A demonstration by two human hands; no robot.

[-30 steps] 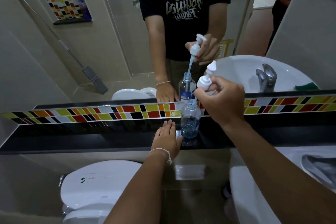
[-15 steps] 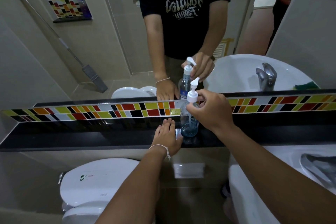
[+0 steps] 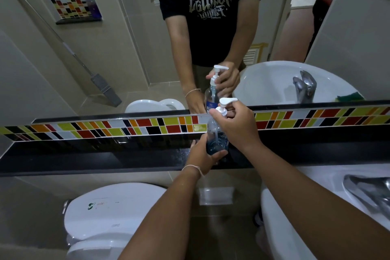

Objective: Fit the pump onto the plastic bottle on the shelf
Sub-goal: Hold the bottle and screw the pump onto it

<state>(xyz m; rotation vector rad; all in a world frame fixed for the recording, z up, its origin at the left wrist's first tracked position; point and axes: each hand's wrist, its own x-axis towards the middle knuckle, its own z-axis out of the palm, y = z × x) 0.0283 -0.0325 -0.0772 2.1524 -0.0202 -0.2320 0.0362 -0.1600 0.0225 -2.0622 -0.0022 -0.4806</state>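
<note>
The plastic bottle [image 3: 217,135] is clear, smooth and see-through with blue liquid low inside, and the pump [image 3: 225,104] on its neck is white, slightly shiny plastic. The shelf [image 3: 95,158] is a glossy black slab that mirrors the glazed, shiny mosaic tiles [image 3: 105,129] behind it, under a mirror [image 3: 126,48] of flat reflecting glass. The toilet lid [image 3: 109,213] is smooth white gloss, the tap [image 3: 369,188] polished metal, and the wall tiles [image 3: 31,196] look satin beige.

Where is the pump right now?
In the head view, the pump sits in the neck of the plastic bottle, centre frame, gripped by the right hand above the black shelf.
</note>
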